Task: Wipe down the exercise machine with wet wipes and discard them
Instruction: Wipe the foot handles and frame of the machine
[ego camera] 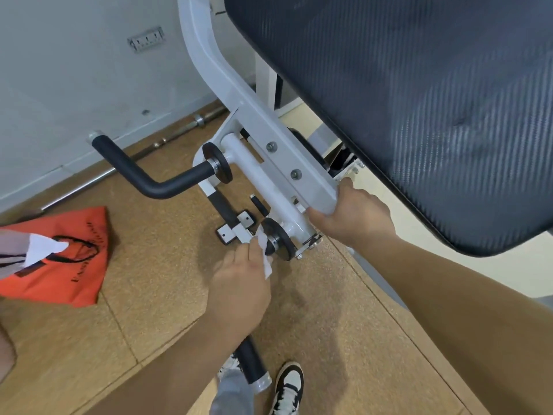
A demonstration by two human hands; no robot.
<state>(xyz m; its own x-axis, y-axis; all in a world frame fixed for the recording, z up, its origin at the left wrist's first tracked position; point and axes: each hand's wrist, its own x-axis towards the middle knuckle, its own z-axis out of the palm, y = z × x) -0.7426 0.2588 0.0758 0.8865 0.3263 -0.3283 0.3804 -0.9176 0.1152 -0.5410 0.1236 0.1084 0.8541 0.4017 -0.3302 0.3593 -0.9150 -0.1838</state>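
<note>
The exercise machine has a white metal frame [269, 136], a big black pad [404, 94] at the upper right and black foam handles [143, 175]. My left hand [239, 283] pinches a white wet wipe [264, 253] and presses it against a black round disc [279, 242] at the near end of the frame's crossbar. My right hand [356, 217] grips the lower end of the white frame beam just below the pad. Another black handle [251, 363] runs under my left forearm.
An orange bag [71, 265] lies on the cork-coloured floor at the left, with a wipes pack [24, 253] and a wipe sticking out at the left edge. A barbell [179, 130] lies along the grey wall. My sneakers [288, 387] stand at the bottom.
</note>
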